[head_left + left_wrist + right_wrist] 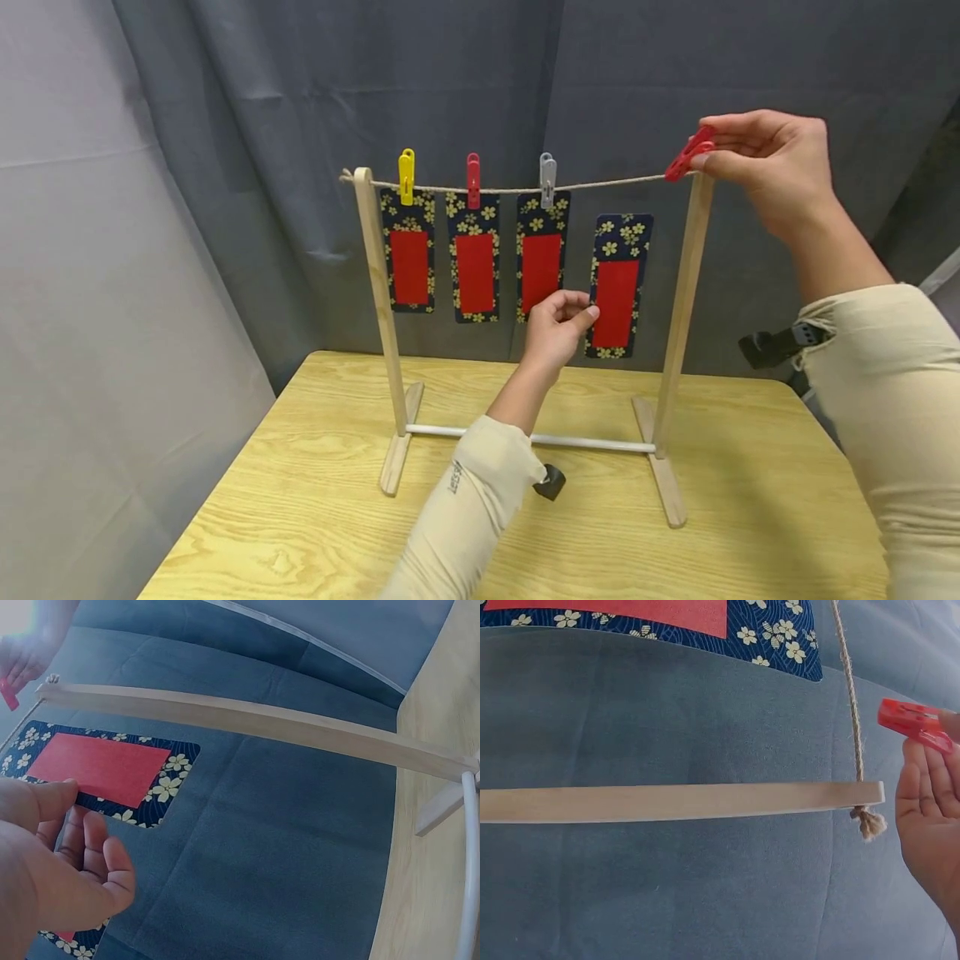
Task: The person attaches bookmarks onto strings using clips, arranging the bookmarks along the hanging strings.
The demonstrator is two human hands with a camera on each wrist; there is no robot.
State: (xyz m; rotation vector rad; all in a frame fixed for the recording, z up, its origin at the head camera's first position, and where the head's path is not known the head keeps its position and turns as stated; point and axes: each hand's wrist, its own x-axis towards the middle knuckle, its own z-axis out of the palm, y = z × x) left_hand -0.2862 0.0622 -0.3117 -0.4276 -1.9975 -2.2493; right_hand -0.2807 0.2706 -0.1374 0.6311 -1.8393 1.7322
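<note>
My left hand (553, 332) pinches the lower left edge of a dark blue flowered card (617, 304) with a red panel. That card is upright, its top edge a little below the rope (611, 182). In the left wrist view the thumb (56, 801) lies over the card's edge. Near the top of the right post, my right hand (783, 171) pinches a red clothespin (684, 158) between thumb and fingers. The right wrist view has this clothespin (911, 720) apart from the rope (849, 682).
Three similar cards hang from the rope, under a yellow clothespin (407, 177), another red clothespin (473, 181) and a grey clothespin (547, 181). The rope spans two wooden posts (684, 308), joined low down by a white bar (592, 442). The stand is on a wooden table (300, 500) before grey curtains (300, 125).
</note>
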